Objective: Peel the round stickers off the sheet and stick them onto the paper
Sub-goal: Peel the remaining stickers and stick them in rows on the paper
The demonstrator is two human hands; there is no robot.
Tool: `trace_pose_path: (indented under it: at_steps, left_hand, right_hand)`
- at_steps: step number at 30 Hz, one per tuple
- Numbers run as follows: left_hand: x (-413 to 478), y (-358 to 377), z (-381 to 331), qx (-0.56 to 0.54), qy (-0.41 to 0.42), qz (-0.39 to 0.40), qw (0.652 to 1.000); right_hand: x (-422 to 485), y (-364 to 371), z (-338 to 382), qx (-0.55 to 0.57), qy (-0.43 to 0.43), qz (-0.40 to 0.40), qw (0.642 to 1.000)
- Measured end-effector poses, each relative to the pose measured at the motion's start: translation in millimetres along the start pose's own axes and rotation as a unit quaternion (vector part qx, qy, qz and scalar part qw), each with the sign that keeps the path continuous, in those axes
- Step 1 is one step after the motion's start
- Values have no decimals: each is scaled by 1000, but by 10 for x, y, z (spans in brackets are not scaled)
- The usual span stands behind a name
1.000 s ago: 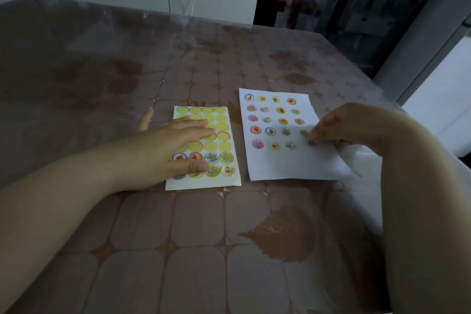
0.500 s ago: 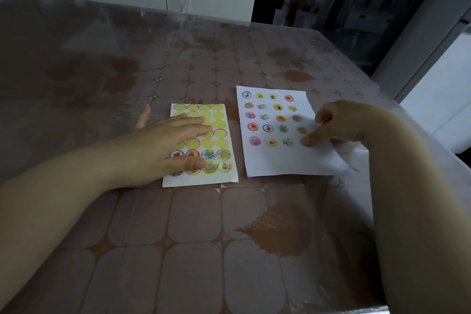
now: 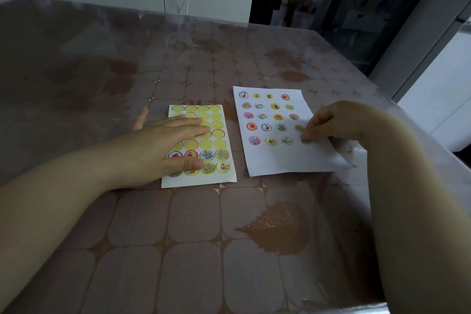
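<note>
A round sticker (image 3: pixel 305 141) is being touched at the right edge of the paper (image 3: pixel 288 160) by bunched fingertips of the right hand (image 3: pixel 336 121) — pinching or pressing cannot be told. Left of the paper, the sheet (image 3: pixel 198 182) with the remaining stickers (image 3: pixel 221 154) is being pinned by the left hand (image 3: pixel 158 145), fingers straight and together.

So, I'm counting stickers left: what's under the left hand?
The sticker sheet lies under the left hand. Beside it show empty yellow circles and a few picture stickers; those beneath the hand are hidden.

Dim, greyish indoor light comes from the far left and right. Soft glare sheens the counter (image 3: pixel 229 41). Wide-angle bending shows at the edges; fine detail is soft.
</note>
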State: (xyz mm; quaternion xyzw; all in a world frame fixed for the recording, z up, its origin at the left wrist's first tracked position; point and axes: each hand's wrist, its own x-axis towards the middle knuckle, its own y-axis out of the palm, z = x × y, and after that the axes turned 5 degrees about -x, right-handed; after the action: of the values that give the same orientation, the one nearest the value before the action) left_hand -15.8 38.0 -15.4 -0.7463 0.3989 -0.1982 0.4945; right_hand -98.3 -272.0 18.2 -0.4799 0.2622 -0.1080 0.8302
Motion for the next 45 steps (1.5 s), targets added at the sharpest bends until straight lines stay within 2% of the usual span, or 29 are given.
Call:
trace_pose_path:
  at_steps: [8, 13, 15, 18, 20, 23, 26, 31, 37, 45]
  left_hand:
    - [-10, -10, -25, -5, -2, -14, 1000]
    - [-8, -9, -29, -4, -7, -26, 1000]
    - [-11, -13, -39, 2, -11, -21, 1000]
    - [-27, -29, -44, 3, -13, -11, 1000]
    - [-38, -35, -33, 11, -9, -1, 1000]
    - [-59, -65, -9, 19, 8, 29, 999]
    - [-104, -171, 3, 2, 34, 53, 998]
    - [-176, -308, 72, 16, -26, 83, 996]
    - [-179, -292, 6, 60, -96, 136, 984]
    - [-172, -266, 33, 59, -100, 139, 984]
  right_hand:
    - [-24, -20, -40, 31, 7, -12, 999]
    - [-26, -13, -16, 5, -2, -12, 1000]
    - [-69, -21, 8, 9, -11, -40, 999]
    - [-176, -4, 189, 47, -80, -139, 986]
    - [-264, 100, 430, 54, -160, -161, 972]
    - [-366, 367, 761, 13, -265, -101, 959]
    - [-429, 597, 912, -13, -315, -51, 947]
    - [-506, 883, 1098, 27, -361, -27, 932]
    - [-523, 1051, 1244, -39, -384, -91, 918]
    - [-515, 1051, 1234, 16, -360, -38, 932]
